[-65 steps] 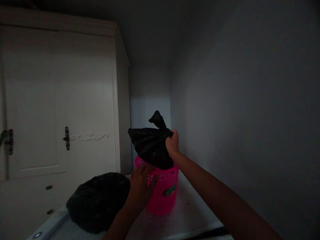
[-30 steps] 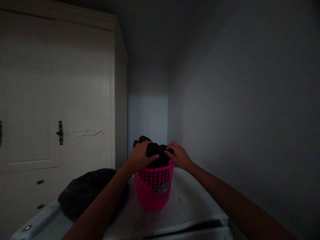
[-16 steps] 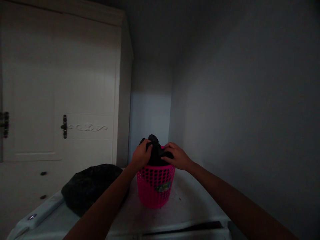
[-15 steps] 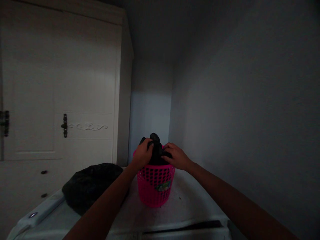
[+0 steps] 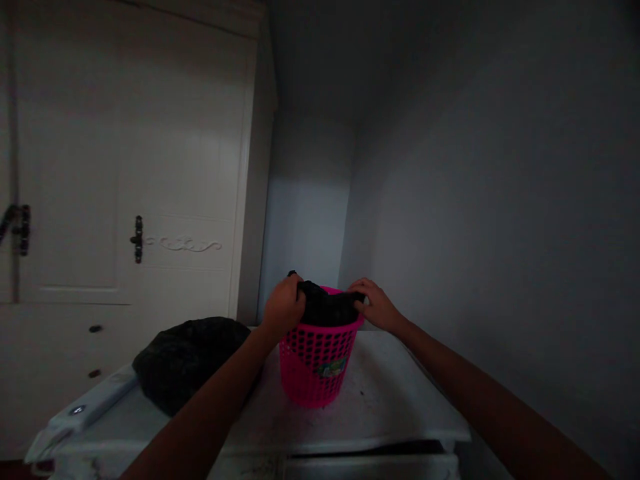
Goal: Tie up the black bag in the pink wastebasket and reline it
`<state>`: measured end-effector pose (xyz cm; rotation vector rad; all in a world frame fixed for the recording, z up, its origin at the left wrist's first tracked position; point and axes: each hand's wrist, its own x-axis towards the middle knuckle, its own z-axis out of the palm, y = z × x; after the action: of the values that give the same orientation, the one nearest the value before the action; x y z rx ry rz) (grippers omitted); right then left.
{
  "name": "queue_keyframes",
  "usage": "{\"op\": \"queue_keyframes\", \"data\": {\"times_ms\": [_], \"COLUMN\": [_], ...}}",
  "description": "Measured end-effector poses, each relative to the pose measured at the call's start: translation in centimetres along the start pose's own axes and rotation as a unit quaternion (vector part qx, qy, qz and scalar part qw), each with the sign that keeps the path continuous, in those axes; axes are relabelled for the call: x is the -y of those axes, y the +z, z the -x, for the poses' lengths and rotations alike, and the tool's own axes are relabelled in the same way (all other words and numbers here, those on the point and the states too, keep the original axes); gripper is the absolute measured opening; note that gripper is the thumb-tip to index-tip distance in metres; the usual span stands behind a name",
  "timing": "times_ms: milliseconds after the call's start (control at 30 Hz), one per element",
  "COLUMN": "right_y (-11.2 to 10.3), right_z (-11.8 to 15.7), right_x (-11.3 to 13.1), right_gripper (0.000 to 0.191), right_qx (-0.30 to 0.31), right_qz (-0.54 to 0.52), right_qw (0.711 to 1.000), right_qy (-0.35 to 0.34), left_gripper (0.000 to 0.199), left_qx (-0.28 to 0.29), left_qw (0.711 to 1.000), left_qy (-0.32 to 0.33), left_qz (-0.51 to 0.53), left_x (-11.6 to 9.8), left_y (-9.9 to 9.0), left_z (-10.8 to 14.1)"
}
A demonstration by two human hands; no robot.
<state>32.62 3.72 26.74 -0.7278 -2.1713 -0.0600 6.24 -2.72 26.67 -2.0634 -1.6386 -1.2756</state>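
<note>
Black plastic bag point(image 5: 327, 309), held by both hands' fingers point(image 5: 295, 298), fills pink basket's point(image 5: 316, 380) mouth.

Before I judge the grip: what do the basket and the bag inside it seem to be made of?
The basket: likely molded plastic, bright pink and fairly smooth, judging by its regular grid of holes and even rim.
The bag inside it: probably thin plastic film, black with a faint sheen, as its creases suggest; the dim light leaves its exact finish open.

Dim room — shadowy corners, ceiling.
</note>
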Motion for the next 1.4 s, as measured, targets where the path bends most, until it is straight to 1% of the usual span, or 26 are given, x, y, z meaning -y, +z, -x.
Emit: {"op": "queue_keyframes", "data": {"times_ms": [67, 100, 133, 200, 267, 333, 433, 500, 600, 667, 733, 800, 833, 933, 1033, 1067, 1100, 1133, 1200, 1233, 1300, 1400], "right_y": [0.2, 0.3, 0.3, 0.2, 0.0, -0.2, -0.3, -0.2, -0.1, -0.1, -0.1, -0.1, 0.0, 0.1, 0.2, 0.2, 0.2, 0.3, 0.4, 0.5, 0.8, 1.0], "right_z": [-0.2, -0.3, -0.4, -0.3, 0.0, 0.4, 0.8, 1.0, 1.1, 1.2, 1.3, 1.4, 1.4, 1.4, 1.6, 1.7, 2.0, 2.3, 3.2, 3.6, 4.5, 5.4], "right_x": [1.3, 1.9, 2.3, 2.3, 1.6, 0.6, -0.3, -0.1, 0.5, 1.0, 1.4, 1.7, 1.9, 2.2, 2.1, 2.0, 1.7, 1.5, 0.9, 0.7, 0.2, -0.2], "right_gripper": [0.038, 0.037, 0.031, 0.016, 0.017, 0.019, 0.015, 0.017, 0.021, 0.024, 0.029, 0.032, 0.031, 0.023, 0.009, 0.009, 0.01, 0.012, 0.017, 0.019, 0.022, 0.024], "right_qx": [0.02, 0.039, 0.058, 0.077, 0.069, 0.048, 0.026, 0.024, 0.041, 0.047, 0.05, 0.057, 0.062, 0.064, 0.052, 0.042, 0.028, 0.012, -0.023, -0.038, -0.064, -0.089], "right_qz": [-0.027, -0.034, -0.036, -0.031, -0.029, -0.034, -0.043, -0.054, -0.07, -0.068, -0.061, -0.057, -0.056, -0.062, -0.086, -0.097, -0.109, -0.12, -0.141, -0.147, -0.145, -0.129], "right_qw": [0.999, 0.998, 0.996, 0.996, 0.997, 0.997, 0.996, 0.995, 0.994, 0.995, 0.996, 0.997, 0.996, 0.996, 0.995, 0.994, 0.993, 0.992, 0.988, 0.986, 0.985, 0.986], "right_qy": [-0.033, -0.045, -0.049, -0.027, 0.015, 0.05, 0.073, 0.075, 0.071, 0.063, 0.045, 0.021, 0.01, -0.012, 0.007, 0.02, 0.035, 0.048, 0.066, 0.069, 0.065, 0.054], "left_gripper": [0.024, 0.023, 0.022, 0.02, 0.021, 0.024, 0.035, 0.038, 0.037, 0.036, 0.037, 0.037, 0.037, 0.038, 0.032, 0.03, 0.028, 0.026, 0.022, 0.021, 0.02, 0.024], "left_qx": [0.001, 0.004, 0.005, -0.004, -0.013, -0.004, 0.035, 0.071, 0.155, 0.202, 0.222, 0.217, 0.209, 0.157, 0.107, 0.078, 0.037, -0.017, -0.121, -0.157, -0.198, -0.239], "left_qw": [0.999, 0.998, 0.998, 0.998, 0.999, 0.999, 0.993, 0.988, 0.981, 0.975, 0.971, 0.972, 0.974, 0.984, 0.993, 0.997, 0.999, 0.999, 0.989, 0.982, 0.967, 0.941], "left_qy": [0.029, 0.039, 0.043, 0.03, -0.003, -0.036, -0.065, -0.044, 0.001, 0.001, -0.01, -0.01, -0.009, 0.012, 0.008, -0.005, -0.024, -0.041, -0.065, -0.075, -0.098, -0.15], "left_qz": [0.035, 0.048, 0.055, 0.051, 0.033, -0.005, -0.09, -0.127, -0.114, -0.093, -0.086, -0.089, -0.092, -0.083, -0.04, -0.022, -0.006, 0.01, 0.049, 0.073, 0.124, 0.189], "left_x": [-0.5, -0.7, -0.9, -0.9, -0.6, -0.3, 0.1, 0.3, 1.0, 1.5, 1.8, 1.8, 1.7, 1.3, 1.2, 1.2, 1.4, 1.5, 1.9, 2.0, 2.4, 2.9], "left_y": [0.5, 0.6, 0.5, 0.2, -0.4, -1.0, -1.1, -0.8, 0.2, 0.9, 1.6, 2.0, 2.1, 2.2, 1.8, 1.7, 1.5, 1.3, 1.0, 0.9, 0.9, 1.4], "left_z": [0.0, 0.0, 0.0, 0.0, 0.2, 0.4, 0.5, 0.4, -0.4, -1.1, -1.6, -1.9, -2.0, -2.1, -1.9, -1.6, -1.3, -0.8, 0.3, 0.9, 1.9, 2.8]}}
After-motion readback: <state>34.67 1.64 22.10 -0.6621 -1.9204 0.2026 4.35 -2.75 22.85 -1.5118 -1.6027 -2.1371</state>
